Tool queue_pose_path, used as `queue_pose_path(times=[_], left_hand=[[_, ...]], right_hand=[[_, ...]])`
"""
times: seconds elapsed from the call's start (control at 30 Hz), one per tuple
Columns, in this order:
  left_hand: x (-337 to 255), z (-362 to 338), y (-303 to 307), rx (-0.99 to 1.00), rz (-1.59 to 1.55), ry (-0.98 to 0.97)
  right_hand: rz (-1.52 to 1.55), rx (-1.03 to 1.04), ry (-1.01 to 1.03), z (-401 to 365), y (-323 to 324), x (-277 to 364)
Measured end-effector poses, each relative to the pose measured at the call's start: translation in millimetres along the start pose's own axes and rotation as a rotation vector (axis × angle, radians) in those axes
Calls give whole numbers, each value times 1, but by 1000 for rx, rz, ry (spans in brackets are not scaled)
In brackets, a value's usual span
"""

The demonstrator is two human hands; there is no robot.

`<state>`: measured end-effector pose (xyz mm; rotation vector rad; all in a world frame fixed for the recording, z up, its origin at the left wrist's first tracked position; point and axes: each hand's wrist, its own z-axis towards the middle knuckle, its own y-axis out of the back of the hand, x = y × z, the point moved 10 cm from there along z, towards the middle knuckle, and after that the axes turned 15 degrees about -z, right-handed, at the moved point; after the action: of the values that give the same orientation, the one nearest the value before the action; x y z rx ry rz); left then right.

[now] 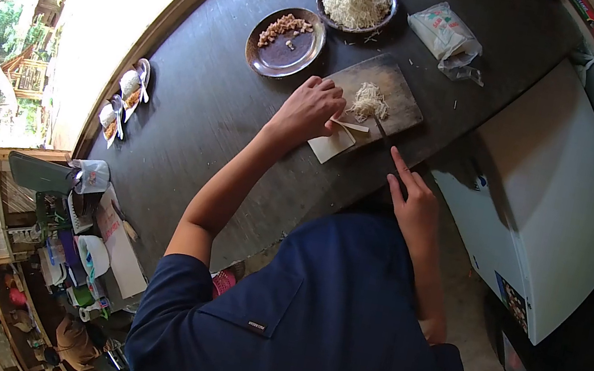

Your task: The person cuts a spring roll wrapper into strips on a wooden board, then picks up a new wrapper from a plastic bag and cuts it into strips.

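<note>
A wooden cutting board (404, 107) lies on the dark table, with a small heap of pale thin shreds (369, 103) on it. My left hand (312, 106) is closed at the board's left edge, its fingertips pinching a thin pale strip (353, 126). Just below that hand, a flat pale slice (332, 146) overlaps the board's near corner. My right hand (414, 198) grips a knife (383, 133), index finger stretched along it; the handle is mostly hidden in the palm. The blade tip reaches the near side of the shreds.
Beyond the board stand a brown plate (290, 64) with small brownish pieces and a bowl (391, 18) heaped with pale shreds (357, 3). A plastic bag (444, 37) lies at right. Small dishes with spoons (127, 96) sit far left. A white chest freezer (550, 190) adjoins the table.
</note>
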<state>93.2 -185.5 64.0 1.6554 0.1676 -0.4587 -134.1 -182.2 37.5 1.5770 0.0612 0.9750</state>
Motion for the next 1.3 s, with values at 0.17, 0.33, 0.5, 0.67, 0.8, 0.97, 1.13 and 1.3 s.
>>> queue_pose_path(times=[0.17,0.33,0.5,0.67,0.8,0.97,1.13,1.3], left_hand=[[0,-2,4,-5,-71,30],[-2,-3,5,3,-35,18],[-2,-5,7,-17,-35,-9],[4,-12,15,6,-221,-4],[8,-17,27,-13,-364,-5],[12,-11,54,-64,-709,120],[42,8,70,-325,-1054,140],[92,3,26,-516,-961,375]], right_hand=[[5,-17,21,1,-1,2],[-15,-29,38,2,0,3],[-30,0,26,3,-2,1],[-39,9,17,3,-1,2],[-27,-19,36,5,-1,3],[-26,-34,60,10,0,5],[-29,-73,50,13,7,5],[-17,-93,42,14,10,2]])
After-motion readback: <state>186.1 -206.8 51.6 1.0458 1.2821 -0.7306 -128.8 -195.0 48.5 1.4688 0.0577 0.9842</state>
